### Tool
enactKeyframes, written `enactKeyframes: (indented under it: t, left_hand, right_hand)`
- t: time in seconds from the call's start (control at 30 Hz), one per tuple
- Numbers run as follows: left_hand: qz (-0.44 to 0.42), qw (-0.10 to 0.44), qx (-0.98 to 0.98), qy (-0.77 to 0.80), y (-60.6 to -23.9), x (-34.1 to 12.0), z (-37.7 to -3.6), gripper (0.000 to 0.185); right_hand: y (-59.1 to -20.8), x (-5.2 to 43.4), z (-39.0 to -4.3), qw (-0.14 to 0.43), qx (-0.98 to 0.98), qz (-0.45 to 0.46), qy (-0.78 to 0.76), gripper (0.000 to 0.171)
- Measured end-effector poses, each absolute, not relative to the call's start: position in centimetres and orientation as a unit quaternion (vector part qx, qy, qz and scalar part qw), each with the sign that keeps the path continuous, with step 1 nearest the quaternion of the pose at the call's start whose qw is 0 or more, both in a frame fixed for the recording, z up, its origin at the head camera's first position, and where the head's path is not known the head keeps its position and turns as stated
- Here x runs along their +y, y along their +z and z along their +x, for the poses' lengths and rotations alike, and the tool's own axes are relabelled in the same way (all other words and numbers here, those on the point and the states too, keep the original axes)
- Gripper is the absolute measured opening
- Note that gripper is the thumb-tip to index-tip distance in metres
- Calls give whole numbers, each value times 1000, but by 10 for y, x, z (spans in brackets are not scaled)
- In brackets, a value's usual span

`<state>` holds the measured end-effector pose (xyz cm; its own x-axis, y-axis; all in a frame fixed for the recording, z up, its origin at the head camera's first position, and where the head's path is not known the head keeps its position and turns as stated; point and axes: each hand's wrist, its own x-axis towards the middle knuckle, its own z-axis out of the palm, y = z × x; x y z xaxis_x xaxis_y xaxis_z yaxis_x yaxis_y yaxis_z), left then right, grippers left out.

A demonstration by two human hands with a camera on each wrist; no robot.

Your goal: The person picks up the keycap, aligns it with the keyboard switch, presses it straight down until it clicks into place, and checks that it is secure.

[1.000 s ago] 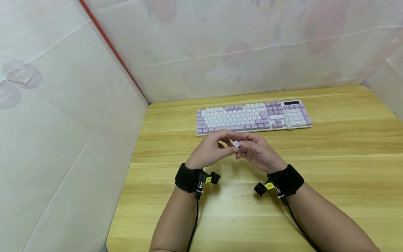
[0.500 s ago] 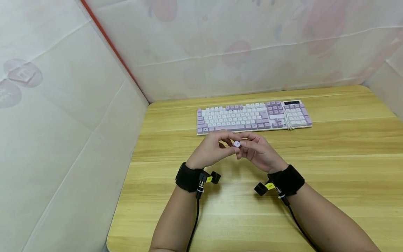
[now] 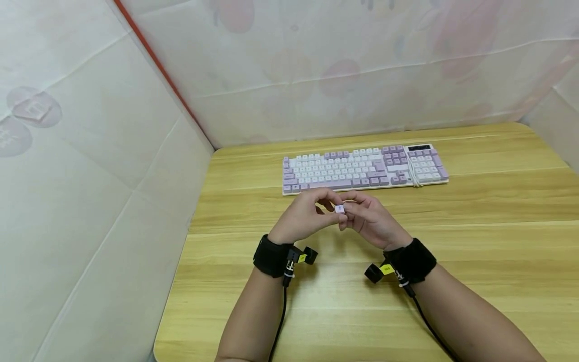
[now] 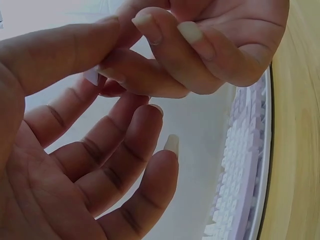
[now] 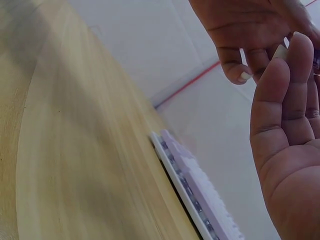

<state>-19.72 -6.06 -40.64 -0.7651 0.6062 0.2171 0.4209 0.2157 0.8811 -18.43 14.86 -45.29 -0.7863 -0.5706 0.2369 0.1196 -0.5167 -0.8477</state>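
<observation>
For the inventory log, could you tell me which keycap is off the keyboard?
The small pale keycap pinched between the left hand and right hand; all others sit on the keyboard.

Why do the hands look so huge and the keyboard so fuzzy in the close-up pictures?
Left wrist view: the left hand fills the frame, close to the lens; the keyboard is soft and bent along the edge. Right wrist view: the table is blurred. Head view: even light, sharp keyboard.

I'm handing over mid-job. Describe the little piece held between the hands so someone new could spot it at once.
Start at the lilac-and-white keyboard lying across the far side of the wooden table. Just in front of it, the left hand and right hand meet above the tabletop. Pinched between their fingertips is a small loose keycap, the only key off the board.
</observation>
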Motion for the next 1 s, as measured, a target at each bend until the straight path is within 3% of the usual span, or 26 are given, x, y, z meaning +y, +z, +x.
enactKeyframes:
  t: [0.83, 1.0]
  left_hand:
    - [318, 43, 818, 478, -411, -52, -193, 35]
    - [313, 34, 829, 462, -411, -51, -194, 28]
  right_hand:
    - [-451, 146, -178, 196, 492, -223, -819, 23]
    - [-452, 148, -180, 183, 499, -218, -819, 25]
